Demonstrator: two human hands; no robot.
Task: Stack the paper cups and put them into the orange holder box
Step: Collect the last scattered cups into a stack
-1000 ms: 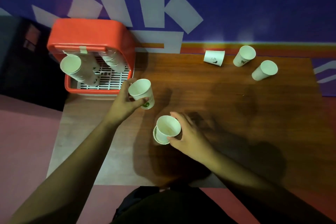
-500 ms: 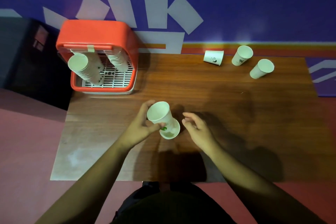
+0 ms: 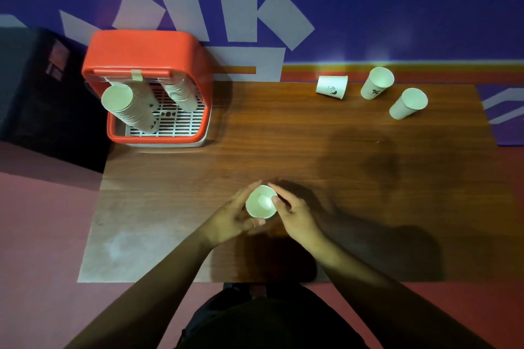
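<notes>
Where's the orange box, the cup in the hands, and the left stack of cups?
orange box (image 3: 147, 51): head view, its top.
held cup (image 3: 261, 201): head view, inside its open mouth.
left stack of cups (image 3: 138, 115): head view, its side.

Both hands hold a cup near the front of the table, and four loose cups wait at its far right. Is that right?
Not four: the head view shows three loose cups at the far right of the table. The left hand and right hand do hold the cup.
</notes>
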